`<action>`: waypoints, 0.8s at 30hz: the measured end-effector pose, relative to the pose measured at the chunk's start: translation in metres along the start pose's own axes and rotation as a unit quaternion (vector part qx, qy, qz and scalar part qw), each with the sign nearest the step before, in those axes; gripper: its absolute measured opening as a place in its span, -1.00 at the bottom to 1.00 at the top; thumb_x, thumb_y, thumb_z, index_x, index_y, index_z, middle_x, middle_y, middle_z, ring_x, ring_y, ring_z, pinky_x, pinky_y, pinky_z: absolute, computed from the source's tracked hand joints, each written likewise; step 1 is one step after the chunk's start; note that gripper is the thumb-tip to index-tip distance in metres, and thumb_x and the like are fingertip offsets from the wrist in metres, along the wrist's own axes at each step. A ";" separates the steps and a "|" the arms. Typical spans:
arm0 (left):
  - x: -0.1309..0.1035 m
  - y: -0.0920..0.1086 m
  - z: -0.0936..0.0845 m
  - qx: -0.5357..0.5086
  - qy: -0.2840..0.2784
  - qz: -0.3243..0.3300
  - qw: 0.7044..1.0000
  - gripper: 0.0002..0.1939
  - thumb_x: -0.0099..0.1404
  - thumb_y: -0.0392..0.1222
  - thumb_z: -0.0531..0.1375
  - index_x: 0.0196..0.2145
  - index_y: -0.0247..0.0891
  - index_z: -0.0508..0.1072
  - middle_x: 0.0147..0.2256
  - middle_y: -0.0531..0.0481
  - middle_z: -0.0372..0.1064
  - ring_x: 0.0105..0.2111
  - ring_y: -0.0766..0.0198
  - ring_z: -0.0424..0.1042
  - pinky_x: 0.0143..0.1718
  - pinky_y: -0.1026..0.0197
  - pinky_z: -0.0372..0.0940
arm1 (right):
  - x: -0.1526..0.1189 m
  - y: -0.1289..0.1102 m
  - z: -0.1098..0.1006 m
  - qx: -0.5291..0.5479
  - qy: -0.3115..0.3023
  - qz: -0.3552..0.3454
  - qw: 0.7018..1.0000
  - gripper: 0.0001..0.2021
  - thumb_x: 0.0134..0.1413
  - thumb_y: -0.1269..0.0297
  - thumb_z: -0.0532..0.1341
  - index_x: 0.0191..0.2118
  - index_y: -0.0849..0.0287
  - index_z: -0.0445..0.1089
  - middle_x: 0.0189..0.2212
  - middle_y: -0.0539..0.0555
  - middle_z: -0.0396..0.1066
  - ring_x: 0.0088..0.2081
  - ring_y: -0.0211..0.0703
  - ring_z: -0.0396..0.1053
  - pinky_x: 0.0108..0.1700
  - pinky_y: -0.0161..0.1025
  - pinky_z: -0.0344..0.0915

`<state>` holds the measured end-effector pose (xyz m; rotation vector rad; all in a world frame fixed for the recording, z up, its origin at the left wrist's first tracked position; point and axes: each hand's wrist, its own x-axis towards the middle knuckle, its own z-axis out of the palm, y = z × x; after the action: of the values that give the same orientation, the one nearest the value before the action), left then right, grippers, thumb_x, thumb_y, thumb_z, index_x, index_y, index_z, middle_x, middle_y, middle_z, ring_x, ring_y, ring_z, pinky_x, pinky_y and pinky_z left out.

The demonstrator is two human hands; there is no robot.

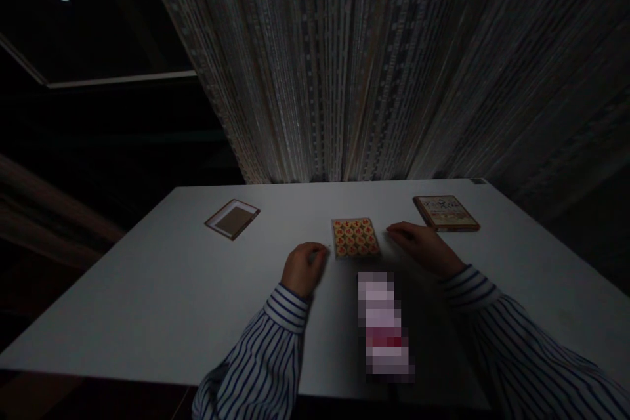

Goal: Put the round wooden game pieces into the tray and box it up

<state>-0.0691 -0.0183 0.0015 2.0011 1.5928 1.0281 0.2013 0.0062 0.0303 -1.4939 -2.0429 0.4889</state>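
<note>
A square clear case of round Chinese chess pieces [355, 237] with red characters lies on the white table [236, 308], between my two hands. Just left of it, my left hand [304, 268] rests with curled fingers and the thumb close to the index finger; I see nothing held. On the case's right side, my right hand [424, 248] rests with its fingers bent and close together, apart from the case. Nothing shows in its fingers either, though its palm side is hidden. Nearest to me, between my forearms, is a blurred-out phone-like rectangle [381, 321].
A flat, brown-edged box part [232, 219], perhaps a lid or tray, lies at the left. The printed box [447, 212] sits at the right, beyond my right hand. A string curtain [339, 79] hangs along the far table edge. The room is dark.
</note>
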 end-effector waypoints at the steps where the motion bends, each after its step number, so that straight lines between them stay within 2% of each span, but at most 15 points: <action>1: -0.001 -0.001 -0.003 -0.002 0.001 -0.004 1.000 -0.83 0.18 -0.22 0.10 -0.35 -0.26 0.48 -0.33 -0.07 0.48 -0.27 0.22 0.42 -0.16 0.17 0.28 | 0.002 -0.002 -0.001 0.000 0.002 0.000 1.000 -0.79 0.06 0.24 0.06 -0.28 0.16 0.41 -0.32 0.11 0.49 -0.28 -0.11 0.43 -0.21 -0.17 0.33; 7: -0.006 -0.001 -0.025 -0.022 0.013 -0.025 0.999 -0.78 0.18 -0.12 0.08 -0.39 -0.28 0.47 -0.40 -0.04 0.46 -0.36 0.26 0.41 -0.27 0.23 0.27 | 0.014 -0.019 -0.007 -0.007 0.009 -0.014 1.000 -0.80 0.04 0.25 0.08 -0.32 0.18 0.42 -0.36 0.10 0.49 -0.29 -0.12 0.42 -0.22 -0.19 0.30; 11: -0.009 -0.006 -0.039 -0.028 0.043 -0.051 0.997 -0.77 0.15 -0.09 0.10 -0.44 -0.29 0.44 -0.47 -0.01 0.43 -0.46 0.30 0.37 -0.36 0.26 0.25 | 0.025 -0.039 -0.008 -0.021 -0.014 -0.039 0.999 -0.79 0.04 0.24 0.07 -0.35 0.18 0.42 -0.41 0.07 0.49 -0.34 -0.16 0.40 -0.29 -0.26 0.27; 14: -0.011 -0.016 -0.050 -0.040 0.066 -0.060 0.995 -0.79 0.14 -0.12 0.09 -0.43 -0.29 0.45 -0.45 -0.03 0.43 -0.43 0.29 0.37 -0.33 0.25 0.26 | 0.036 -0.056 -0.006 -0.017 -0.036 -0.047 0.998 -0.79 0.03 0.24 0.07 -0.36 0.19 0.41 -0.44 0.06 0.48 -0.38 -0.18 0.39 -0.34 -0.29 0.25; 17: -0.014 -0.027 -0.062 -0.063 0.093 -0.080 0.990 -0.78 0.12 -0.12 0.10 -0.39 -0.30 0.47 -0.40 -0.06 0.45 -0.41 0.27 0.38 -0.30 0.24 0.27 | 0.050 -0.071 0.002 -0.006 -0.060 -0.059 0.996 -0.79 0.03 0.24 0.06 -0.37 0.19 0.41 -0.45 0.05 0.48 -0.39 -0.19 0.39 -0.36 -0.30 0.25; 24: -0.020 -0.049 -0.090 -0.141 0.158 -0.183 0.960 -0.68 0.08 -0.09 0.13 -0.25 -0.34 0.45 -0.39 -0.08 0.45 -0.43 0.27 0.40 -0.34 0.22 0.30 | 0.087 -0.101 0.034 0.000 -0.102 -0.119 0.988 -0.76 0.02 0.25 0.04 -0.36 0.23 0.42 -0.41 0.08 0.47 -0.34 -0.16 0.39 -0.29 -0.29 0.24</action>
<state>-0.1701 -0.0359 0.0206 1.3398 1.7701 1.3780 0.0851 0.0580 0.0827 -1.2197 -2.3436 0.5631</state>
